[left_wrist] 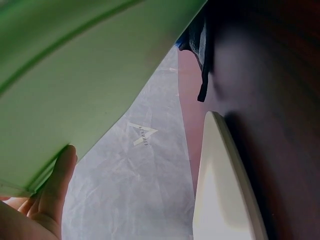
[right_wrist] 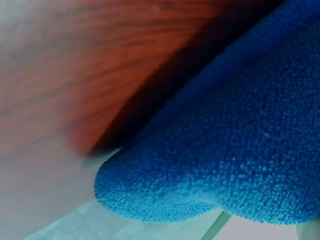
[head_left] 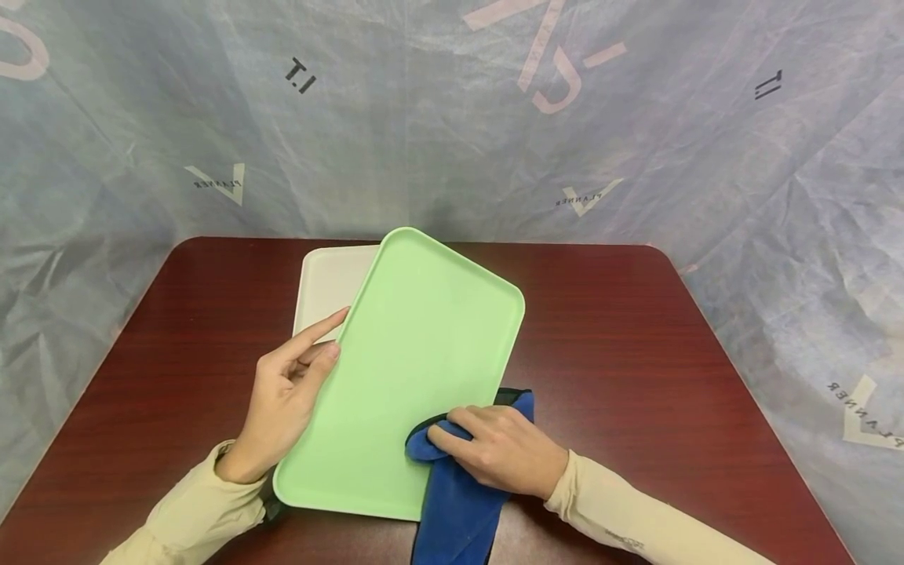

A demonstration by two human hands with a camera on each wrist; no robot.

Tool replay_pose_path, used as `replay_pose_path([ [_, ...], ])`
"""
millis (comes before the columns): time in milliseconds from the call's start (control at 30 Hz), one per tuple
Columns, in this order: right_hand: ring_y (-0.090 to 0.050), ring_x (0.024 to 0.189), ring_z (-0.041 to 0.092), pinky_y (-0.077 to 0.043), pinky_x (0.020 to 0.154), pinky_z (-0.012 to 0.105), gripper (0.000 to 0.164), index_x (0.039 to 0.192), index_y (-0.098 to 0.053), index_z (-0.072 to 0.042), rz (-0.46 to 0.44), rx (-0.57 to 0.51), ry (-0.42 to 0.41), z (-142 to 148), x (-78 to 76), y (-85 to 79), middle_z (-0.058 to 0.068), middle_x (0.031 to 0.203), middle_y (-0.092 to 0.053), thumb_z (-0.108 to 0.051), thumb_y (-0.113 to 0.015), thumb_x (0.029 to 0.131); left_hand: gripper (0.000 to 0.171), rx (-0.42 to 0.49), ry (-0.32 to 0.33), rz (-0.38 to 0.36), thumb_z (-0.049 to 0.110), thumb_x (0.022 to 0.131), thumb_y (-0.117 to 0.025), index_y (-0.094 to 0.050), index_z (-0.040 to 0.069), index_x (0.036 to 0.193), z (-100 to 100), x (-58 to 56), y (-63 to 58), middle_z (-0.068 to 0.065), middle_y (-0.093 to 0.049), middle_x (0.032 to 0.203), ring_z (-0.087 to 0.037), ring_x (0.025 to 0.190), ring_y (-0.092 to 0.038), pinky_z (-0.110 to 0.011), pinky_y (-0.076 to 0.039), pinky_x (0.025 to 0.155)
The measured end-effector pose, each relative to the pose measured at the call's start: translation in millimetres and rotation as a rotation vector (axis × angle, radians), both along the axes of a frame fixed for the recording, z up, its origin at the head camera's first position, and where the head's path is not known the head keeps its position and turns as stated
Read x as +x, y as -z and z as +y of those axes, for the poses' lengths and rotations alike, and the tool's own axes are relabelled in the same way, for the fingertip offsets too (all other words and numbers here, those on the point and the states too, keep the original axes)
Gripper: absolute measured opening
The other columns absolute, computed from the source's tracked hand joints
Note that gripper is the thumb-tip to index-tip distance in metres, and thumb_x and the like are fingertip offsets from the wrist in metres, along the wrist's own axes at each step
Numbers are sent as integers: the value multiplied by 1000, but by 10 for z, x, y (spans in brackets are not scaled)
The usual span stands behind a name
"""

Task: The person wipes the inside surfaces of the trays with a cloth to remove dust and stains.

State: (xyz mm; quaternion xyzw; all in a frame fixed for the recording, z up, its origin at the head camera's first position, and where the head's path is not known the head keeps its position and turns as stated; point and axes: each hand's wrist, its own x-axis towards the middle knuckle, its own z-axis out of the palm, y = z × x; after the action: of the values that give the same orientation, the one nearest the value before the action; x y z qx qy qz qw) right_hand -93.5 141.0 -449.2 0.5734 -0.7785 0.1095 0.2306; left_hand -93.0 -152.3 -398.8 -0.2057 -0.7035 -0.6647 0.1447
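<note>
A light green tray (head_left: 402, 337) is held tilted above the table in the head view, its rimmed face toward me. My left hand (head_left: 286, 392) grips its left edge, thumb on the rim and fingers reaching behind; the left wrist view shows the fingers (left_wrist: 60, 180) against the tray's underside (left_wrist: 90, 85). In my right hand (head_left: 501, 451) is a blue cloth (head_left: 459, 510) with dark edging, bunched under the fingers against the tray's lower right part. The cloth (right_wrist: 225, 165) fills much of the right wrist view, its fuzzy pile showing, and hides the right hand there.
A white tray (head_left: 328, 282) lies on the dark red wooden table (head_left: 600, 337), partly covered from sight by the green one. Its rounded edge (left_wrist: 225, 185) shows in the left wrist view. Grey printed sheeting (head_left: 424, 118) hangs behind the table and along its sides.
</note>
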Motion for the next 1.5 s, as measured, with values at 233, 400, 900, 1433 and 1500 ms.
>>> replay_pose_path([
  [233,-39,58,9,-38,51,21,24,112,-62,-13,26,-9,-23,-70,-19,-49,0,86,-51,-7,-41,102,41,-10,-11,19,-5,100,-52,-57,4,140,1,3,-6,-20,-74,95,-22,73,-72,-28,-57,63],
  [400,-36,57,8,-33,50,19,24,111,-62,-13,51,-24,-36,-131,-33,-91,-1,84,-49,-7,-41,102,41,-11,-22,25,-6,100,-52,-57,3,140,0,9,-13,-20,-74,94,-20,72,-71,-26,-57,62],
  [900,-37,55,10,-32,48,21,18,108,-61,-14,71,11,-36,-303,-91,-223,-2,81,-49,-11,-43,105,42,-49,-43,45,-6,100,-52,-57,5,140,-1,23,-21,-18,-74,94,-16,67,-67,-23,-53,58],
  [1433,-38,56,10,-35,47,21,18,109,-62,-14,140,-3,-18,-461,-145,-382,-2,81,-50,-10,-45,104,43,-44,-37,57,-8,100,-52,-56,4,141,14,36,-28,-19,-74,98,-18,73,-70,-24,-55,60],
  [1500,-39,56,10,-36,47,21,18,109,-62,-14,145,-7,-17,-487,-152,-400,-1,82,-51,-10,-45,104,43,-48,-37,57,-7,100,-51,-56,4,141,16,38,-32,-19,-74,97,-18,71,-69,-24,-54,59],
])
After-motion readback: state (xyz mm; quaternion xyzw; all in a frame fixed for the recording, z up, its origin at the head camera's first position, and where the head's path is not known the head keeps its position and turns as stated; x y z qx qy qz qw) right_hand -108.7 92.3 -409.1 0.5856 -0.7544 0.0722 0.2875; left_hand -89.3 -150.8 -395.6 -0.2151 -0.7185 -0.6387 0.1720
